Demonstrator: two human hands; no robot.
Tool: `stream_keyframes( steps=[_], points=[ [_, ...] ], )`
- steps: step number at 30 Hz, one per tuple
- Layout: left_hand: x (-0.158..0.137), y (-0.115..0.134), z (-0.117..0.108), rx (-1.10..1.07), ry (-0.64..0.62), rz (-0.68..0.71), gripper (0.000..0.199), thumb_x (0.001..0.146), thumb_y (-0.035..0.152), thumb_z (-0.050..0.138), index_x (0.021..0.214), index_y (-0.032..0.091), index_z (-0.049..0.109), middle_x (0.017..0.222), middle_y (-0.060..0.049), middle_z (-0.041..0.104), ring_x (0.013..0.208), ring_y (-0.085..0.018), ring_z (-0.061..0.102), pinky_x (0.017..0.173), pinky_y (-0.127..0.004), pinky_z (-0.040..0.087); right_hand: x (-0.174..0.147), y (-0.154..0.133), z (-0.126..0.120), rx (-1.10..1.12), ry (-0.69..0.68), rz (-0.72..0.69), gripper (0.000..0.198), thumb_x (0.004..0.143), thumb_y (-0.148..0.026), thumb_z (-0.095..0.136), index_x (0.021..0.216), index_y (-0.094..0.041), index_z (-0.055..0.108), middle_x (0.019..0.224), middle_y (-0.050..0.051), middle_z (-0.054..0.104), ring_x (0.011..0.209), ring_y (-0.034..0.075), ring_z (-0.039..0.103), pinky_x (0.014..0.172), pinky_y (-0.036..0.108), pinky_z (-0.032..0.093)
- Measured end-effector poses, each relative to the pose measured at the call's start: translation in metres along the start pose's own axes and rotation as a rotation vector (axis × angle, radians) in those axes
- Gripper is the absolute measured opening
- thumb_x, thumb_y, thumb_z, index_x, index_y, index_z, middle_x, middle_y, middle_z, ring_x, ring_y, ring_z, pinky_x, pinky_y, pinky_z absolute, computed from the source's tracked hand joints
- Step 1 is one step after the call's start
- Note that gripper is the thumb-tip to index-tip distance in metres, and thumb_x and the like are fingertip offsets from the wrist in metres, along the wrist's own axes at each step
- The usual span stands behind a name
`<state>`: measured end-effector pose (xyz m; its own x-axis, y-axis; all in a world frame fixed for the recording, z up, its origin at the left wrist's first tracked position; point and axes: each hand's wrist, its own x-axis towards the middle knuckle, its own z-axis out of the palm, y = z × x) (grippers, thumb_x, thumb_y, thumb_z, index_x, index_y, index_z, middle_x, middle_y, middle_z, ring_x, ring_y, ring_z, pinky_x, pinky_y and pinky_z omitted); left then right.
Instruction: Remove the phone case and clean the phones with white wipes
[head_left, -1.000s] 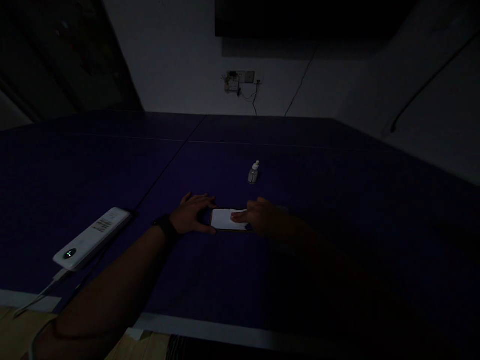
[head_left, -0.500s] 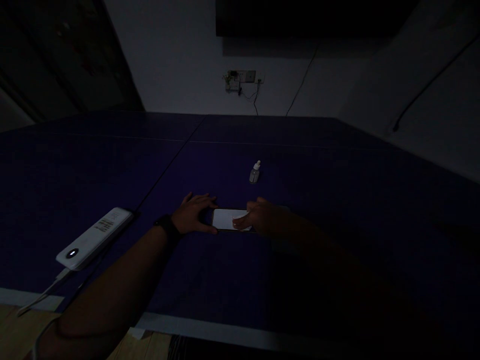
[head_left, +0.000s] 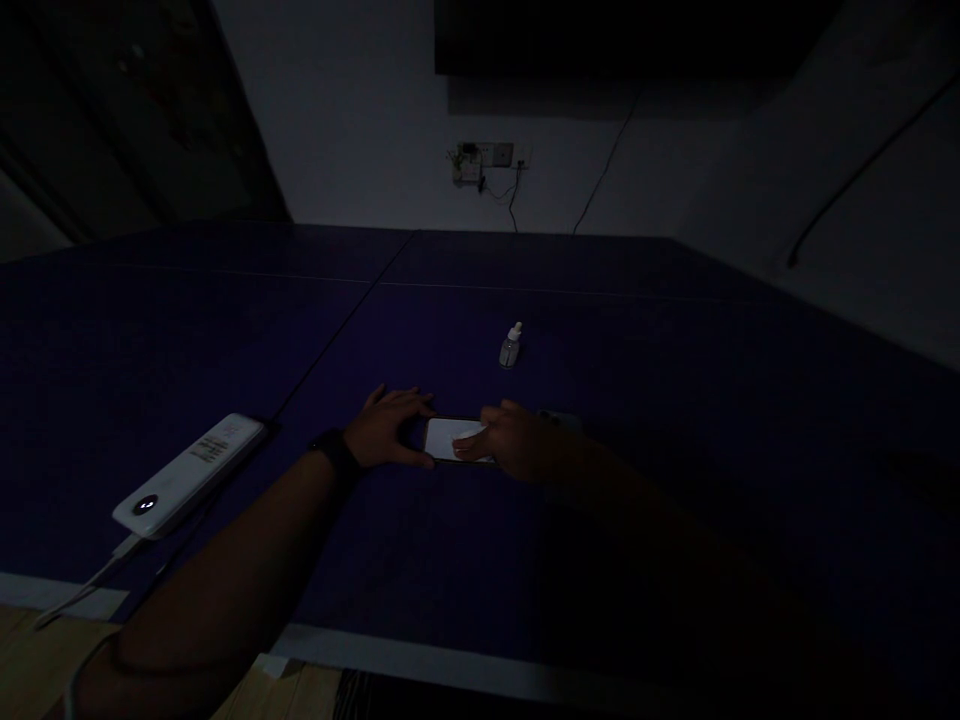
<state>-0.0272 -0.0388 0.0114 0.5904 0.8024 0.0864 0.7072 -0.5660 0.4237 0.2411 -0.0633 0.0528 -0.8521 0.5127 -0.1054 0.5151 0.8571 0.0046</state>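
A smartphone [head_left: 442, 437] with a bright white screen lies flat and sideways on the dark blue tabletop [head_left: 420, 560]. My left hand [head_left: 386, 428], a dark band on its wrist, grips the phone's left end between thumb and fingers at opposite edges. Over the phone's right part, my right hand [head_left: 521, 440] has its fingers bent and presses a small white piece [head_left: 461, 438] onto the screen; its material is unclear in the dim light. Beyond the phone stands a small clear dropper bottle [head_left: 509, 350] with a white top.
A white power bank [head_left: 191, 475] with a plugged-in white cable [head_left: 90, 585] lies at the left. Partly behind my right hand sits a dark object [head_left: 561, 418]. Wall sockets [head_left: 487, 157] with wires are at the back, below a dark screen [head_left: 622, 35].
My right hand has slid left along the phone screen with the white piece, uncovering more of the dark object behind it. My left hand and the phone stay in place.
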Motion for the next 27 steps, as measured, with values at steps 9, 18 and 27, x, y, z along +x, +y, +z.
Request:
stream_keyframes(
  steps=[9, 18, 27],
  points=[
    [0.000, 0.000, 0.000, 0.006, 0.011, 0.027, 0.075, 0.061, 0.071, 0.080, 0.125, 0.035, 0.060, 0.151, -0.007, 0.050, 0.143, -0.038, 0.038, 0.116, -0.070, 0.006, 0.004, 0.006, 0.010, 0.008, 0.055, 0.009, 0.041, 0.095, -0.014, 0.053, 0.128, -0.033, 0.067, 0.105, 0.007, 0.073, 0.087, 0.020, 0.055, 0.072, 0.033, 0.028],
    [-0.001, -0.003, 0.002, 0.014, 0.014, 0.025, 0.077, 0.061, 0.071, 0.081, 0.125, 0.035, 0.059, 0.152, -0.008, 0.049, 0.144, -0.038, 0.037, 0.115, -0.070, 0.007, 0.012, -0.007, 0.008, 0.026, 0.079, 0.110, 0.045, 0.097, -0.012, 0.049, 0.137, -0.031, 0.060, 0.116, 0.007, 0.072, 0.093, 0.022, 0.055, 0.074, 0.035, 0.028],
    [0.000, -0.002, 0.002, 0.008, 0.011, 0.015, 0.075, 0.062, 0.070, 0.081, 0.124, 0.033, 0.060, 0.152, -0.008, 0.049, 0.144, -0.038, 0.037, 0.115, -0.069, 0.007, 0.015, -0.007, 0.009, 0.059, 0.072, 0.035, 0.048, 0.096, -0.014, 0.051, 0.138, -0.035, 0.058, 0.110, 0.006, 0.072, 0.094, 0.021, 0.054, 0.075, 0.034, 0.029]
  ],
)
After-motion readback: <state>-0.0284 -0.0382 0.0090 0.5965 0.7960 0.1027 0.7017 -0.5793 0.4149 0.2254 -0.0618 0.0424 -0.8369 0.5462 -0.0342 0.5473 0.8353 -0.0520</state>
